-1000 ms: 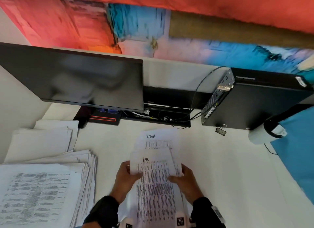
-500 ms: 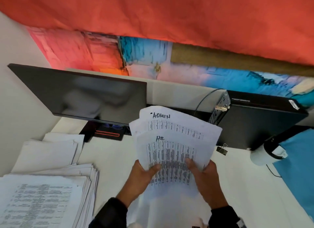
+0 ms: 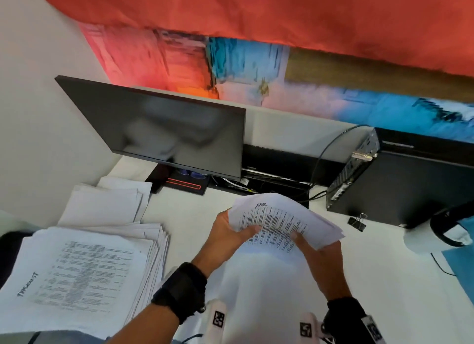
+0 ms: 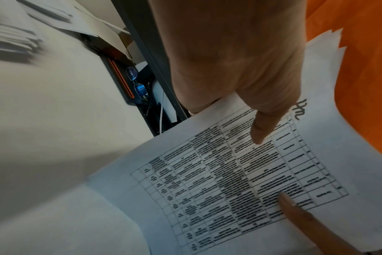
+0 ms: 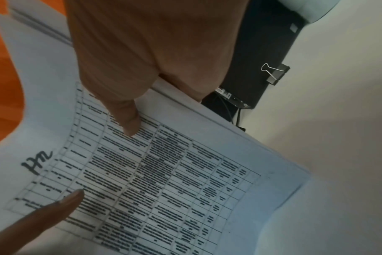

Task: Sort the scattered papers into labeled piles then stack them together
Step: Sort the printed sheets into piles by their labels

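Note:
Both hands hold one sheaf of papers [image 3: 279,219] above the desk, its top bent away from me. The top sheet [image 4: 229,181] carries a printed table and a handwritten "HR" label [image 5: 36,162]. My left hand [image 3: 237,229] grips the sheaf's left edge, thumb [image 4: 263,127] on the printed face, fingers hidden behind. My right hand [image 3: 316,250] grips the right edge the same way, thumb [image 5: 129,120] on top. A tall labeled stack [image 3: 84,274] lies at the left, with a smaller pile [image 3: 105,205] behind it.
A dark monitor [image 3: 166,133] stands at the back left on a black base [image 3: 183,183]. A black computer case [image 3: 400,182] lies at the right, cables beside it. A black binder clip [image 3: 357,221] sits on the white desk [image 3: 379,279] near the case.
The sheaf came up off the desk, stood fanned with an "ADMIN" sheet showing above "HR", and now bends forward with only the "HR" sheet on show.

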A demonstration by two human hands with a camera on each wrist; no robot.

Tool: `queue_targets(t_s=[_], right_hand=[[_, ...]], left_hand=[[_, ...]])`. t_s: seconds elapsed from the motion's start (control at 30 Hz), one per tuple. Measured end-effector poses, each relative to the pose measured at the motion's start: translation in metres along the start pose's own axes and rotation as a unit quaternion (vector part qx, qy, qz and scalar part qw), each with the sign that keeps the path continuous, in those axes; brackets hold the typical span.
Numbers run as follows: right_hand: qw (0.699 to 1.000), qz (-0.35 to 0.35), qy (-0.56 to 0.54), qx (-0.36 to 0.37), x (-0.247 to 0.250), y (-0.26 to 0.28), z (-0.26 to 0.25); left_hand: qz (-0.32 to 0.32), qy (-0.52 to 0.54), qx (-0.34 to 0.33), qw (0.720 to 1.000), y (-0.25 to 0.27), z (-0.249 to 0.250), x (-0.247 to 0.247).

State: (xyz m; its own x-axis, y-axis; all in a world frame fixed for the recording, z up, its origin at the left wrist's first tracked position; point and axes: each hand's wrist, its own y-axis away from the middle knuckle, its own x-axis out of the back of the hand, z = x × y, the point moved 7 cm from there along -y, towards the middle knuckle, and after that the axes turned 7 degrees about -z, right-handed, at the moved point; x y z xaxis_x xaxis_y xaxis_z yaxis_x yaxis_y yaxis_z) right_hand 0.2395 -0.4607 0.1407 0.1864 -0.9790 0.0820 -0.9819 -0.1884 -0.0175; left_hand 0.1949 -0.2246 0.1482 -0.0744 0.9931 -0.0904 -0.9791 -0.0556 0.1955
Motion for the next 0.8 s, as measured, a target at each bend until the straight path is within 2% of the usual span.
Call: queue_targets(t_s=[0.2,0.27,0.33,0.4,0.43,0.47,0.53,0.63,0.67,0.73,0.8], right_hand=[[0.999,-0.027,0.011,0.023,-0.006,0.003,-0.019],[0.999,-0.027,0.006,-0.022,-0.006,0.005,0.007],[0.994,-0.037,0.064,-0.086,-0.010,0.013,0.036],[0.972,-0.052,0.146,-0.175,-0.007,0.024,0.065],[0.952,-0.067,0.183,-0.238,-0.004,0.031,0.079],[0.937,-0.087,0.211,-0.265,0.003,0.035,0.089],[0.936,-0.115,0.228,-0.242,0.002,0.028,0.087],[0.957,-0.108,0.214,-0.166,-0.070,0.013,-0.011],[0.961,-0.128,0.199,-0.144,-0.099,0.012,-0.035],[0.953,-0.206,0.180,-0.134,-0.160,0.012,-0.067],[0.930,-0.303,0.171,-0.118,-0.226,0.011,-0.069]], left_hand=[[-0.001,0.034,-0.008,0.999,0.006,0.005,-0.005],[-0.014,0.015,0.005,1.000,0.008,-0.002,-0.008],[-0.027,-0.010,0.009,1.000,0.015,-0.009,-0.007],[-0.022,-0.032,-0.006,0.999,0.023,-0.013,0.000],[-0.015,-0.050,-0.015,0.999,0.029,-0.010,0.008],[-0.013,-0.063,-0.020,0.998,0.035,-0.006,0.017],[-0.021,-0.072,-0.002,0.997,0.049,0.000,0.038],[-0.012,-0.057,0.017,0.998,0.087,0.005,0.086],[0.006,-0.047,0.020,0.999,0.104,0.004,0.106],[0.058,-0.030,0.027,0.997,0.140,0.002,0.149],[0.131,-0.010,0.055,0.990,0.176,-0.014,0.197]])
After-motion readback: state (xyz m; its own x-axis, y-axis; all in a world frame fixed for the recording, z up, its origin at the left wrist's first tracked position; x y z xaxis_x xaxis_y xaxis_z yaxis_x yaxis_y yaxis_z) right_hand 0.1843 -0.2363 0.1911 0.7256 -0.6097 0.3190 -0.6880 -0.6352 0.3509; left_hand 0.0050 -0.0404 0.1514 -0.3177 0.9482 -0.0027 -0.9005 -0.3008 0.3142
